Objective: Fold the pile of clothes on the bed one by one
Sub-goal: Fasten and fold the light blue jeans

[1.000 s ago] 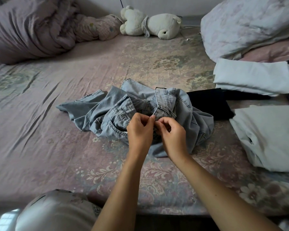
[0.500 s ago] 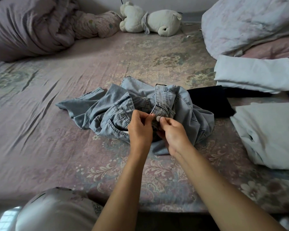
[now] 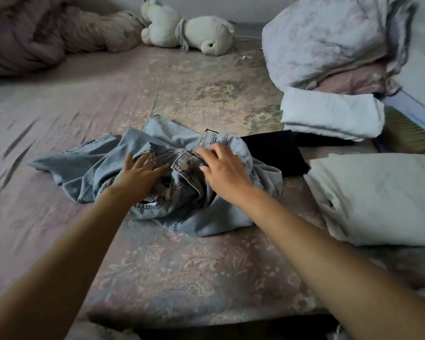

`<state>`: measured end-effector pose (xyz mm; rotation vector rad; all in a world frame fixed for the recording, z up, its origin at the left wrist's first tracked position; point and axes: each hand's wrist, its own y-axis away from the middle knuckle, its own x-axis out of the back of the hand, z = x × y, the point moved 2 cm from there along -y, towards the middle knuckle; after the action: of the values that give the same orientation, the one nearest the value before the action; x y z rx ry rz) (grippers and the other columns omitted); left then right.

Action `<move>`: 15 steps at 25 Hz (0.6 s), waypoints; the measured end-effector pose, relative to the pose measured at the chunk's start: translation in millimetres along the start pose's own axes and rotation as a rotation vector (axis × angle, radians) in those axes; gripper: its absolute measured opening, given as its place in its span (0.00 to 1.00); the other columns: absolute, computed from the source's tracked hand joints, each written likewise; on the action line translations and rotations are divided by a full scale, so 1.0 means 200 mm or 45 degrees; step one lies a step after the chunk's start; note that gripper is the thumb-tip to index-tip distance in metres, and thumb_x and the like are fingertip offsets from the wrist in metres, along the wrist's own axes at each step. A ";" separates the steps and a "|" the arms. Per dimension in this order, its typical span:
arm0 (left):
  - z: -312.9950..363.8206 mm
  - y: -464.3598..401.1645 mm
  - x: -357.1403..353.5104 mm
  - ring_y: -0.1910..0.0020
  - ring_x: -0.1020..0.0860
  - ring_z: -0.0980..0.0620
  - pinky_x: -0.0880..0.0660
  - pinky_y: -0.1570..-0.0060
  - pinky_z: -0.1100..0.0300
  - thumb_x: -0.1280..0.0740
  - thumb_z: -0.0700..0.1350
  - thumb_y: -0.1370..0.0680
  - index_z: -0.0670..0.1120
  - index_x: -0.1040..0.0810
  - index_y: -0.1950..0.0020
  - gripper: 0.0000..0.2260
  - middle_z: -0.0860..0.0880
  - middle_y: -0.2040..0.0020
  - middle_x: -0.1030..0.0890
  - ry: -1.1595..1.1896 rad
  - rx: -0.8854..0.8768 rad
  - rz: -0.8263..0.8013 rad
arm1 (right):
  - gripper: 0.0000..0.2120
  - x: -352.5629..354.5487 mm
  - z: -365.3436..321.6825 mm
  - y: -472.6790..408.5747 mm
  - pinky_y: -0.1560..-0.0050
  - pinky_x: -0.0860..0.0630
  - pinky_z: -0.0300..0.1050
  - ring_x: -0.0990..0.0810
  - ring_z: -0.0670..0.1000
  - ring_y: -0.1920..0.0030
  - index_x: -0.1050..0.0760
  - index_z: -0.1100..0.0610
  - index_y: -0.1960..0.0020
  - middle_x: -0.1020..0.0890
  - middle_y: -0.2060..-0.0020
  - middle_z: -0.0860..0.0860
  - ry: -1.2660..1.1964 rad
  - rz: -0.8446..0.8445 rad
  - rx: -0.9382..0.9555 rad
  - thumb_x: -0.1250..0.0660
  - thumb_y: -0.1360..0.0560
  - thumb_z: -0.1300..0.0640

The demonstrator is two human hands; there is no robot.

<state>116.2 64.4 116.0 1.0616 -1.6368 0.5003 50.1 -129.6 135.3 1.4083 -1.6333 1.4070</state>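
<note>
Both hands flat and spread on the crumpled jeans [image 3: 155, 173], neither one pinching cloth.

Left hand [image 3: 139, 176]: fingers straight and splayed, palm down on the denim left of the waistband button [image 3: 184, 165]; half a second ago its fingertips pinched the fabric at that button together with the other hand. Right hand [image 3: 222, 168]: fingers loosely extended, resting on the waistband just right of the button, no longer pinching. Jeans: light blue, bunched mid-bed [image 3: 182, 266], one leg trailing left of the button; heap looks unmoved. Black garment [image 3: 275, 153]: touching the jeans' right edge. Folded white items [image 3: 329, 116], [image 3: 378, 197]: right of the jeans. Plush toy [image 3: 189, 28]: well beyond the jeans, at the far edge. Camera view now closer and shifted.
</note>
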 end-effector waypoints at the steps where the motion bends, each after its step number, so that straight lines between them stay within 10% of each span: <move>1: -0.04 -0.02 0.01 0.23 0.55 0.47 0.60 0.28 0.40 0.41 0.46 0.19 0.57 0.52 0.23 0.29 0.49 0.22 0.49 -0.070 -0.019 -0.037 | 0.23 -0.01 0.02 -0.08 0.39 0.32 0.59 0.34 0.61 0.34 0.34 0.53 0.29 0.34 0.32 0.60 0.166 -0.107 0.109 0.36 0.23 0.59; 7: -0.14 -0.16 -0.03 0.24 0.54 0.42 0.51 0.28 0.39 0.44 0.48 0.18 0.60 0.53 0.23 0.27 0.43 0.23 0.51 -0.230 0.077 -0.031 | 0.44 -0.13 0.12 -0.48 0.28 0.56 0.66 0.60 0.60 0.24 0.57 0.41 0.24 0.60 0.24 0.58 0.614 -0.951 0.080 0.30 0.28 0.43; 10: -0.16 -0.20 -0.07 0.24 0.56 0.40 0.49 0.28 0.39 0.41 0.48 0.19 0.57 0.45 0.24 0.25 0.41 0.23 0.53 -0.206 0.042 -0.035 | 0.46 -0.19 0.15 -0.57 0.29 0.54 0.68 0.59 0.59 0.24 0.48 0.43 0.24 0.54 0.24 0.57 0.787 -1.129 0.157 0.26 0.34 0.39; 13: -0.23 -0.18 -0.04 0.33 0.32 0.33 0.27 0.46 0.39 0.22 0.46 0.35 0.47 0.20 0.46 0.19 0.34 0.33 0.30 0.006 -0.034 0.318 | 0.43 -0.19 0.22 -0.58 0.29 0.49 0.63 0.51 0.56 0.25 0.38 0.45 0.28 0.42 0.26 0.53 0.772 -1.149 0.219 0.30 0.38 0.31; 15: -0.33 -0.15 -0.07 0.48 0.22 0.35 0.22 0.57 0.45 0.20 0.42 0.39 0.41 0.19 0.57 0.16 0.36 0.46 0.24 0.323 -0.094 0.413 | 0.32 -0.18 0.28 -0.58 0.31 0.42 0.57 0.40 0.55 0.28 0.28 0.46 0.36 0.33 0.31 0.52 0.577 -1.146 0.200 0.35 0.34 0.29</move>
<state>178.7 104.6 119.3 0.6498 -1.5913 0.7495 181.2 -157.9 126.0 1.4785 -0.4828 1.1707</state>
